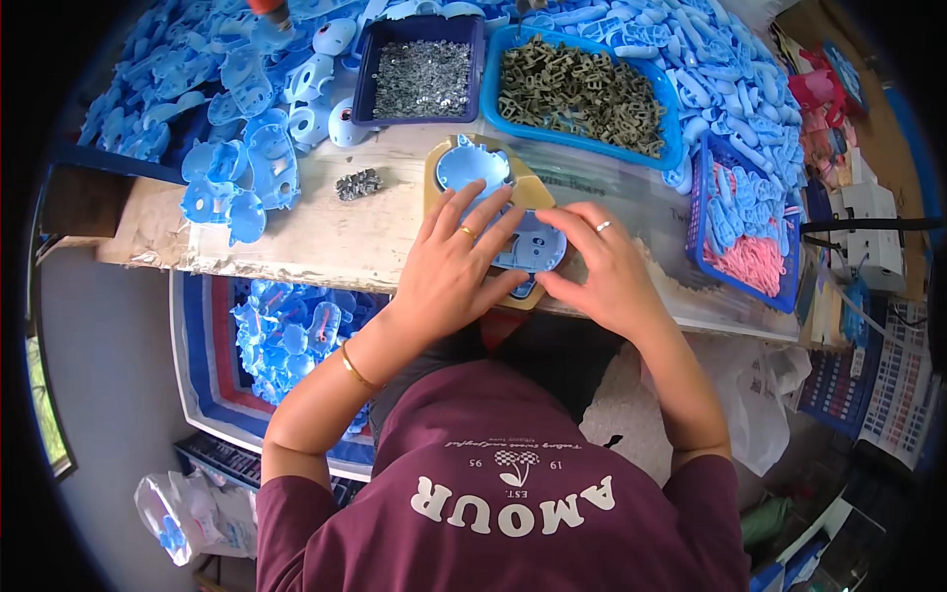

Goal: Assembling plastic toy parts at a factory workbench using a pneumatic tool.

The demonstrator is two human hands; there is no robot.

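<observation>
The blue shell (pixel 538 249) sits in the tan fixture (pixel 534 197) on the worktop (pixel 306 232). The left hand (pixel 444 259) spreads its fingers across it; the right hand (pixel 614 276) curves at its right edge, grip unclear. Uneven pressure could tip it.

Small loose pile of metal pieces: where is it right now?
In the head view, the pile of metal pieces lies on the wooden tabletop left of the left hand, between the blue shells and the yellow fixture.
</observation>
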